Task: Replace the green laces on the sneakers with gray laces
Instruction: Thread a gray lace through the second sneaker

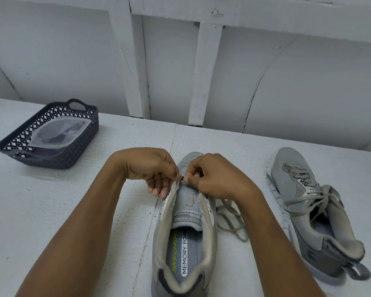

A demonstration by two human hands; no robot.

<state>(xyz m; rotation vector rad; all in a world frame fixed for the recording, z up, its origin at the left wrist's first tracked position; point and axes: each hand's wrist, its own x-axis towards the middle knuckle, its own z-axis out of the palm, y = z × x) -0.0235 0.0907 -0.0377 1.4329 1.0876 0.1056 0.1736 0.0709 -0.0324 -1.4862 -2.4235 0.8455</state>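
Note:
A gray sneaker [185, 221] stands in front of me with its toe pointing away and its tongue bare of lacing. My left hand [152, 168] pinches the left eyelet edge near the toe end. My right hand [212, 176] pinches the tip of a gray lace [231, 219] at the same spot, fingers curled. The rest of that lace lies in loose loops on the table to the right of the shoe. A second gray sneaker [313, 213], fully laced in gray, lies tilted on its side at the right.
A dark lattice basket [81, 136] sits at the far left of the white table and holds a clear plastic bag [60, 133] with dark contents. A white panelled wall rises behind the table.

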